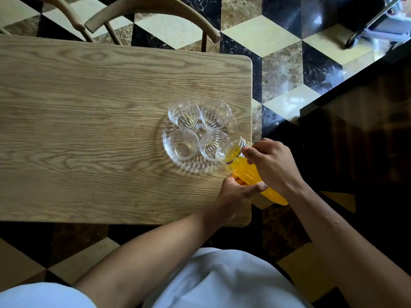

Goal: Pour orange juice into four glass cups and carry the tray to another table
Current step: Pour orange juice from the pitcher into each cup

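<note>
1. Four glass cups sit packed two-by-two on a round glass tray (178, 162), near the right end of the wooden bench (89, 134): far-left cup (184, 112), far-right cup (215, 114), near-left cup (182, 143), near-right cup (210, 145). Packed this tight, probably so one tray carries all four. All four look empty; no orange in any.

2. Ribbed glass jug (244, 167), orange juice inside, held tilted, mouth lowest, over the near-right cup and the tray's near-right edge. Juice has run up toward the mouth; no stream visible.

3. Right hand (272, 165): grip wrapped over the jug's upper body near the neck. Likely this hand sets the tilt and aims.

4. Left hand (235, 192): grip curled under the jug's lower body, thumb across the ribbed side. Reads as a support hold, taking weight so the tilt can be fine.

5. Judgement: pour about to start, nearest cup first; tray carry is far off.

6. Risk, as I read it: the jug's mouth is wide next to the cup rims, so a quick tip could spill onto the tray.

7. Surroundings: two curved wooden chair backs (151, 10) at the far side of the bench; patterned tile floor (282, 63) around it.
</note>
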A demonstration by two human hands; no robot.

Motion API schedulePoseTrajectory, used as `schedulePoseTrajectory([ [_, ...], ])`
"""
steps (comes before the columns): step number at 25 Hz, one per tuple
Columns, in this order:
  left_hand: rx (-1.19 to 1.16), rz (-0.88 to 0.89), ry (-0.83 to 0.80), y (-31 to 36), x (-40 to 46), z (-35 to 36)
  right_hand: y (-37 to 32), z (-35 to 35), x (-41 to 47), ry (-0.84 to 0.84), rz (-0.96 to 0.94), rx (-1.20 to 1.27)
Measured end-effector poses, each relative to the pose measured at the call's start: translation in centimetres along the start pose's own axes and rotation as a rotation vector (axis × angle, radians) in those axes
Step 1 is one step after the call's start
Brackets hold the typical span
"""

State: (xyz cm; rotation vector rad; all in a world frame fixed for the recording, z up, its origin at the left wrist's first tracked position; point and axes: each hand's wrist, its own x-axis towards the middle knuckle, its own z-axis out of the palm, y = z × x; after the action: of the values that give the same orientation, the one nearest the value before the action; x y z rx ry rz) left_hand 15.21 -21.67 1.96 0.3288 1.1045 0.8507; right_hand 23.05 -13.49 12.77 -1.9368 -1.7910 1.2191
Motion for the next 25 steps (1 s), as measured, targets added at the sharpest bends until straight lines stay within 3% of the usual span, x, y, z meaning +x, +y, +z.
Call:
schedulePoseTrajectory([
  [8,-0.136,0.042,0.099,-0.6,0.1,0.5,-1.0,0.2,0.4,-0.001,0.012,-0.028],
  [25,-0.243,0.011,0.078,-1.0,0.4,0.7,-1.8,0.5,1.4,-0.032,0.067,-0.124],
])
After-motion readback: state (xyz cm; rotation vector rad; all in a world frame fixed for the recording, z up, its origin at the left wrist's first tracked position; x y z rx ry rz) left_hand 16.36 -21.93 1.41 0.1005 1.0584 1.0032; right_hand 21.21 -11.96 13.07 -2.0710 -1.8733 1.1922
